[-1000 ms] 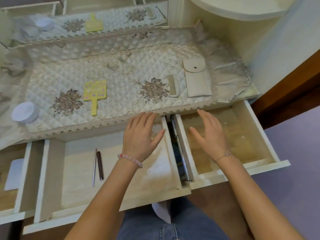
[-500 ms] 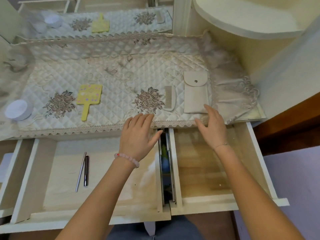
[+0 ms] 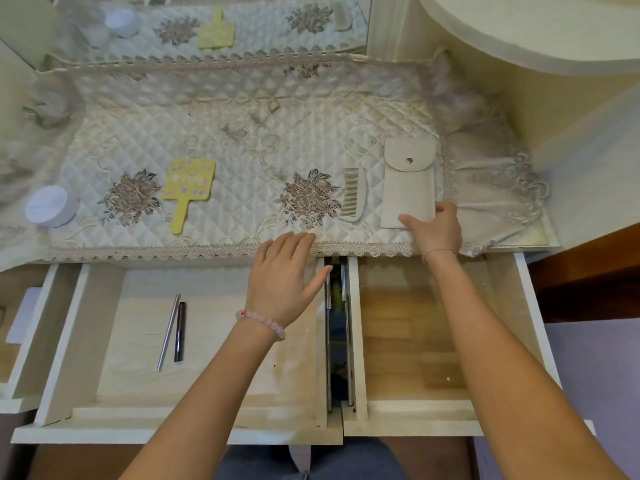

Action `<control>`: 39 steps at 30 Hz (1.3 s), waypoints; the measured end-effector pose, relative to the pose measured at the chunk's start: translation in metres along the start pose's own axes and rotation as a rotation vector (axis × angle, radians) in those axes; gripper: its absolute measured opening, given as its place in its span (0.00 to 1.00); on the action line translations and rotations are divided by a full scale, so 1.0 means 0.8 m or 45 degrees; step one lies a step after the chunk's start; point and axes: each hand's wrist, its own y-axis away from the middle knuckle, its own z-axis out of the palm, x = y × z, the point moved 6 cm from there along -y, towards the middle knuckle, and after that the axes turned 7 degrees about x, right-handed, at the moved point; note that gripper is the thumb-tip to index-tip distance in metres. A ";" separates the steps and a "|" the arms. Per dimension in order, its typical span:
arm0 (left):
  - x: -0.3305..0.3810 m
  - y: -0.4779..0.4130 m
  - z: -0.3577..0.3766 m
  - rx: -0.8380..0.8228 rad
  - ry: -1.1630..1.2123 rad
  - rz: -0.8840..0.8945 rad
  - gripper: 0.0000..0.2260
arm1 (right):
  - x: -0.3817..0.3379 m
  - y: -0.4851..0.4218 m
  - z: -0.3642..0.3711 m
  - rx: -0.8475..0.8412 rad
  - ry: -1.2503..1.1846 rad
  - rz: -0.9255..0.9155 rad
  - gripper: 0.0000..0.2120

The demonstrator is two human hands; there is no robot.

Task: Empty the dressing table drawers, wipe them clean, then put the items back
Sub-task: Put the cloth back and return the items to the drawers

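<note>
While right hand (image 3: 434, 226) touches pouch (image 3: 408, 183), middle drawer (image 3: 79, 327) holds two pens (image 3: 173, 332)

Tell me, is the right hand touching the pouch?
Touching. The head view shows the right hand with its thumb lying on the pouch and its fingers at the pouch's lower right corner.

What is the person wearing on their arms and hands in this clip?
Both forearms are bare, with no sleeves in view. The left hand has a bracelet of pale pink beads with one red bead at the wrist. The right hand has a thin chain bracelet. No rings or gloves are visible.
</note>
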 end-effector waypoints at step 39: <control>-0.273 0.161 -0.087 0.173 0.049 -0.203 0.21 | -0.070 0.362 0.152 -0.650 -0.813 0.316 0.18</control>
